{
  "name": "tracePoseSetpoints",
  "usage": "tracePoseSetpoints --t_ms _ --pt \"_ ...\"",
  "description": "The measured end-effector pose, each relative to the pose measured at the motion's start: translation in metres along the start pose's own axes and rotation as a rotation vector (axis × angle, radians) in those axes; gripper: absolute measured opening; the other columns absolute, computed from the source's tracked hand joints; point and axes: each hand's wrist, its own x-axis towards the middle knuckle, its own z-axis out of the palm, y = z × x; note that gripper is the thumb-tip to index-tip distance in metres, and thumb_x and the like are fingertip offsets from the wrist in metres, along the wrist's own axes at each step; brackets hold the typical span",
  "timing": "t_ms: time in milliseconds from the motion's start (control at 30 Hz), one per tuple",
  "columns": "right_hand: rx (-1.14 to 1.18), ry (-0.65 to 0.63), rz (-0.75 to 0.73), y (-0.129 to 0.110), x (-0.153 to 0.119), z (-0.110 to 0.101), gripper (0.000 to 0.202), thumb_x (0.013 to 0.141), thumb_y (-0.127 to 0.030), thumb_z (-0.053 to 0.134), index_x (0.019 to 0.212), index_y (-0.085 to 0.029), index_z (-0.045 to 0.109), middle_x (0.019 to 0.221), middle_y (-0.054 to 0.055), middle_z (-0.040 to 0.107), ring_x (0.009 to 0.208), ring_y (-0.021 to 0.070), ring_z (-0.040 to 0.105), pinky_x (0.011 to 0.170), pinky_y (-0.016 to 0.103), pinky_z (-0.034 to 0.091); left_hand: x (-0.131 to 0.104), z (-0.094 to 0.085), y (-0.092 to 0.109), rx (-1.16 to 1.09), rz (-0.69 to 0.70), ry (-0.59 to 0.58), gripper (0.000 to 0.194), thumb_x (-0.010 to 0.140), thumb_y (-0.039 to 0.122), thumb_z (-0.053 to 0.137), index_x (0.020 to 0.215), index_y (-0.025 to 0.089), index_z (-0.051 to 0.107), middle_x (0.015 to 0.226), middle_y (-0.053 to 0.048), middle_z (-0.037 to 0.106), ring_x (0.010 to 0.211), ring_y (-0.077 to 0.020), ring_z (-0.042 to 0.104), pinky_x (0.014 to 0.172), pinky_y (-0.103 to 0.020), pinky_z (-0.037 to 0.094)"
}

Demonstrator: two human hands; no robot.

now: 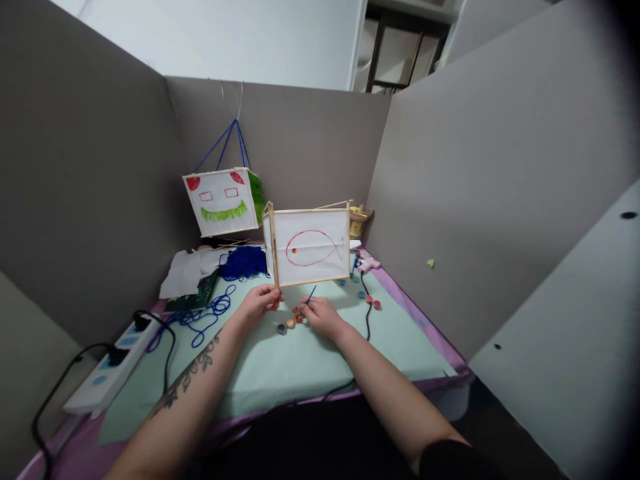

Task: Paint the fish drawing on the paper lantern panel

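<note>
My left hand (263,301) is closed on the lower left corner of a paper lantern (315,245) framed in thin wooden sticks. Its front panel carries a red fish outline with a small orange-red eye. Below the panel, my right hand (323,315) pinches a thin blue paintbrush (311,294), whose lower end is over small open paint pots. An orange pot (299,318), a pale orange pot (291,324) and a dark grey pot (281,329) stand between the hands.
A finished-looking lantern (221,203) hangs from blue cords at back left. Blue yarn (245,263), white cloth (185,272) and a power strip (107,375) lie on the left. More paint pots (369,299), a black cable (369,323) and a pink glue gun (369,261) are at right. Grey partitions (300,147) surround the table.
</note>
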Motion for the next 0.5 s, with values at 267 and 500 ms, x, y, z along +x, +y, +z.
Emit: tracePoseSetpoints --t_ms 267,500 --pt "-0.010 0.022 -0.015 0.002 0.001 0.002 0.029 0.090 -0.021 0.038 0.074 -0.017 0.062 0.075 0.003 0.066 0.074 0.0135 0.060 0.075 0.024 0.044 0.000 -0.001 -0.002 0.005 0.008 -0.004 0.034 0.066 0.044 0.072 0.070 0.013 0.058 0.068 -0.004 0.062 0.049 -0.0078 0.047 0.050 -0.023 0.037" --pt "0.238 0.437 -0.016 -0.018 -0.007 -0.021 0.032 0.091 -0.033 0.039 0.074 -0.017 0.060 0.065 0.004 0.061 0.059 0.0140 0.057 0.059 0.026 0.047 0.001 -0.002 -0.004 -0.014 0.011 -0.008 0.030 0.068 0.040 0.072 0.069 0.012 0.060 0.067 -0.004 0.061 0.049 -0.0072 0.045 0.048 -0.022 0.034"
